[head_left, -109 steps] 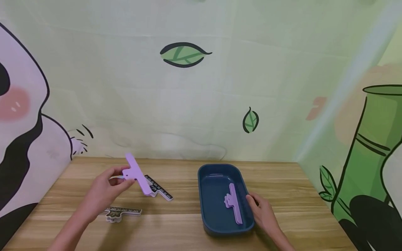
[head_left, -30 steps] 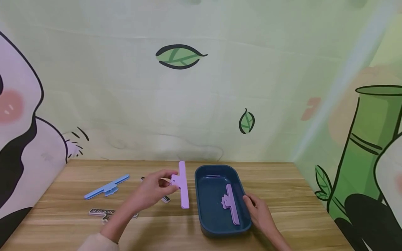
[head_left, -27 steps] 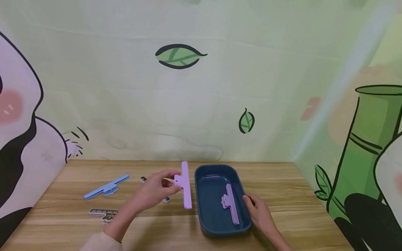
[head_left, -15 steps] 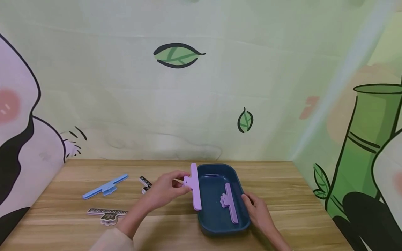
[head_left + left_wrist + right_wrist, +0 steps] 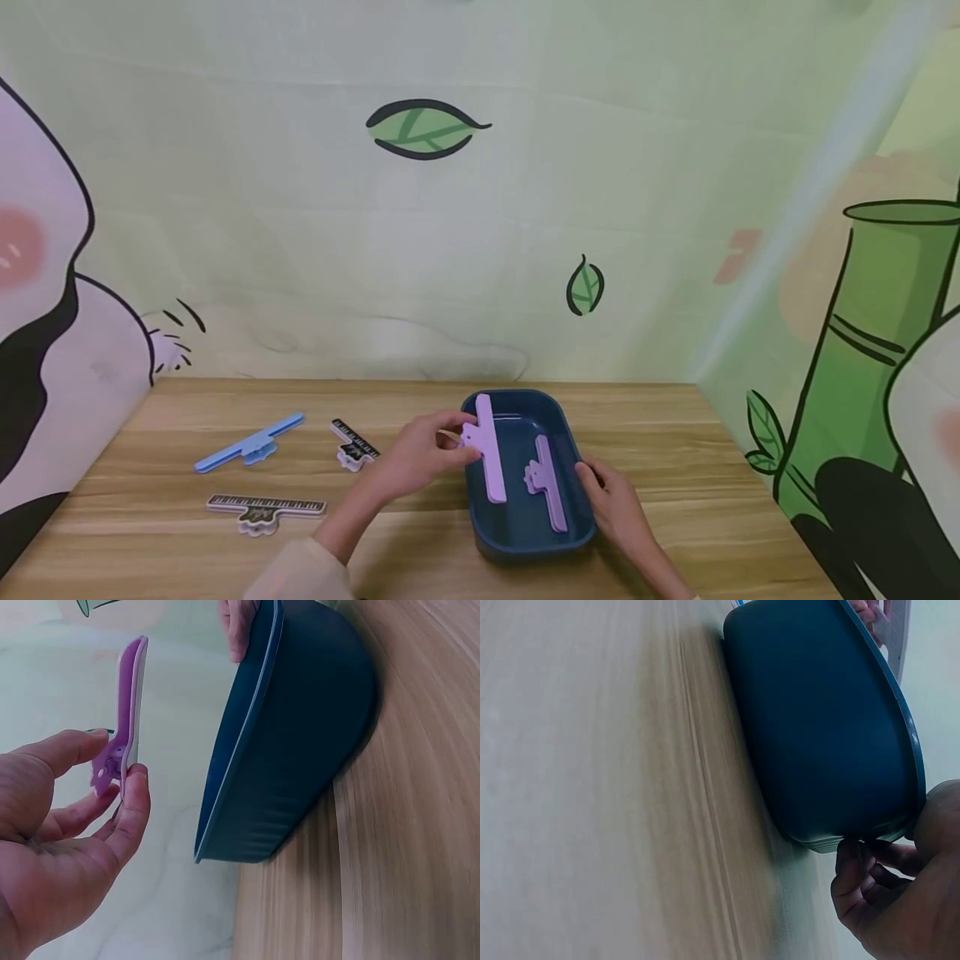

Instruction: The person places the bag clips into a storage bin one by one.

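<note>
My left hand [image 5: 423, 454] pinches a light purple bag clip [image 5: 491, 458] by its lever tabs. The clip hangs above the left part of the dark blue plastic box [image 5: 517, 525]. In the left wrist view, thumb and fingertips press the tabs of the clip [image 5: 129, 701], whose long edge points upward, apart from the box [image 5: 307, 727]. A second purple clip [image 5: 552, 496] lies on the box floor at the right. My right hand [image 5: 618, 508] holds the box's right rim. Seen from the right wrist, its thumb is at the rim and its fingers curl against the outer wall [image 5: 817, 720].
On the wooden table [image 5: 660, 433], left of the box, lie a light blue clip [image 5: 251, 447] and two piano-keyboard clips, one at the front [image 5: 262, 510] and one farther back [image 5: 352, 442] beside my left forearm. A printed cloth backdrop [image 5: 300, 208] stands behind the table.
My left hand has carried the purple clip rightward from above the table's left side, past the box's left rim, to over the box. My right hand stays on the rim.
</note>
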Demonstrator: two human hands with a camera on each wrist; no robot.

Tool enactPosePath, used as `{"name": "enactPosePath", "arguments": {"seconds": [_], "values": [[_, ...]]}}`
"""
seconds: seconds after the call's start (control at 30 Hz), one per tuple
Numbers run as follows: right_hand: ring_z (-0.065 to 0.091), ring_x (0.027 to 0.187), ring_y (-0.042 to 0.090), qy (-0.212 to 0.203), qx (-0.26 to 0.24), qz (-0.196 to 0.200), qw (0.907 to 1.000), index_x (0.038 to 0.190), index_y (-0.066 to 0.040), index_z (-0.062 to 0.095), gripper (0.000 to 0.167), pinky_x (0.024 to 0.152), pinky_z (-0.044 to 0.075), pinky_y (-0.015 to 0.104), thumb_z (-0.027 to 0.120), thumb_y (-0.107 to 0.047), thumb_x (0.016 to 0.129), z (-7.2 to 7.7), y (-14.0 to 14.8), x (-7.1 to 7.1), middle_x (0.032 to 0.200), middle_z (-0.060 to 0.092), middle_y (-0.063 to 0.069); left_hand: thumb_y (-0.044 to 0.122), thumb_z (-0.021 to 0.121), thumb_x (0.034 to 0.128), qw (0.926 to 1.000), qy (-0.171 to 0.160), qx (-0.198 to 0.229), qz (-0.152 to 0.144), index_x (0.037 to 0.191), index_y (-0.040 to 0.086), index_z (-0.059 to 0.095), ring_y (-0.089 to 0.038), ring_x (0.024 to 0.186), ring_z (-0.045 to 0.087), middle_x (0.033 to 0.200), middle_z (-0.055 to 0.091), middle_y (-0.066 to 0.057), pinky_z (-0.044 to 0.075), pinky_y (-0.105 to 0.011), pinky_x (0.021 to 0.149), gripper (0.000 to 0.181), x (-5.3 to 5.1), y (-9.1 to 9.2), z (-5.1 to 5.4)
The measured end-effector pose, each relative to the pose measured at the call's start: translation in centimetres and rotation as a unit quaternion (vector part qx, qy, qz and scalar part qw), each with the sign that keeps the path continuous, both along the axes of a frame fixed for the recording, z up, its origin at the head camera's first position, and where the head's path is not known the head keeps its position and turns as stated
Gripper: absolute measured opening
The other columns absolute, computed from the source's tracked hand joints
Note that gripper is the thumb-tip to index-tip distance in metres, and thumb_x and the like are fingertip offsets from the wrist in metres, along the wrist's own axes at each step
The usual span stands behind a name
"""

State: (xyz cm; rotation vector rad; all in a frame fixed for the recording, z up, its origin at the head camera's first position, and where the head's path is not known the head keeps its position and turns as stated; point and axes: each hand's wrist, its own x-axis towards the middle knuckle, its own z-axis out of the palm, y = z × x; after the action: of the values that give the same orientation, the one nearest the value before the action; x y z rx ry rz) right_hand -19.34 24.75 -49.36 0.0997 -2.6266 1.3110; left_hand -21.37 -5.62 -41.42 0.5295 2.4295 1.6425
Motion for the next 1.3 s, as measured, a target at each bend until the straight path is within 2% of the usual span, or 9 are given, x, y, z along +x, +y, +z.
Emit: {"name": "enactPosePath", "arguments": {"seconds": [0.23, 0.5, 0.7, 0.97, 1.3], "values": [[0.067, 0.092, 0.023, -0.002, 0.007, -0.003, 1.0000, 0.121, 0.005, 0.071, 0.028, 0.083, 0.055, 0.038, 0.059, -0.015, 0.106, 0.0, 0.0, 0.0, 0.110, 0.074, 0.017, 0.021, 0.079, 0.0930, 0.9998, 0.007, -0.018, -0.003, 0.132, 0.004, 0.067, -0.022, 0.093, 0.063, 0.111, 0.068, -0.008, 0.058, -0.031, 0.076, 0.044, -0.3, 1.2, -0.1], [0.067, 0.091, 0.022, 0.006, 0.002, 0.002, 1.0000, 0.120, 0.005, 0.072, 0.027, 0.081, 0.055, 0.035, 0.059, -0.014, 0.106, -0.3, -0.1, -0.2, 0.108, 0.074, 0.017, 0.024, 0.080, 0.0918, 0.9988, 0.022, -0.043, 0.004, 0.131, 0.005, 0.068, -0.022, 0.087, 0.058, 0.101, 0.064, -0.007, 0.054, -0.029, 0.071, 0.046, -0.6, 2.3, -0.1], [0.067, 0.091, 0.023, 0.002, -0.001, -0.001, 1.0000, 0.121, 0.005, 0.071, 0.028, 0.081, 0.056, 0.036, 0.059, -0.014, 0.106, -0.3, -0.1, -0.1, 0.109, 0.074, 0.018, 0.024, 0.080, 0.0921, 0.9987, 0.025, -0.045, 0.000, 0.132, 0.003, 0.067, -0.021, 0.086, 0.058, 0.104, 0.065, -0.008, 0.056, -0.030, 0.072, 0.047, -0.9, 3.0, -0.3], [0.067, 0.093, 0.023, 0.003, 0.000, -0.002, 1.0000, 0.123, 0.005, 0.071, 0.029, 0.082, 0.056, 0.036, 0.059, -0.015, 0.106, -0.2, -0.1, 0.0, 0.110, 0.074, 0.017, 0.020, 0.080, 0.0914, 0.9980, 0.027, -0.057, 0.010, 0.131, -0.001, 0.066, -0.020, 0.079, 0.056, 0.094, 0.063, -0.007, 0.051, -0.027, 0.064, 0.047, -0.7, 4.0, -0.6], [0.067, 0.094, 0.023, 0.009, 0.003, -0.004, 1.0000, 0.123, 0.006, 0.071, 0.029, 0.082, 0.056, 0.036, 0.059, -0.014, 0.106, -0.2, -0.1, -0.1, 0.110, 0.074, 0.018, 0.018, 0.082, 0.0899, 0.9961, 0.039, -0.078, 0.011, 0.129, -0.003, 0.067, -0.019, 0.078, 0.056, 0.100, 0.067, -0.010, 0.052, -0.025, 0.065, 0.047, -0.8, 5.2, -0.8]]}}
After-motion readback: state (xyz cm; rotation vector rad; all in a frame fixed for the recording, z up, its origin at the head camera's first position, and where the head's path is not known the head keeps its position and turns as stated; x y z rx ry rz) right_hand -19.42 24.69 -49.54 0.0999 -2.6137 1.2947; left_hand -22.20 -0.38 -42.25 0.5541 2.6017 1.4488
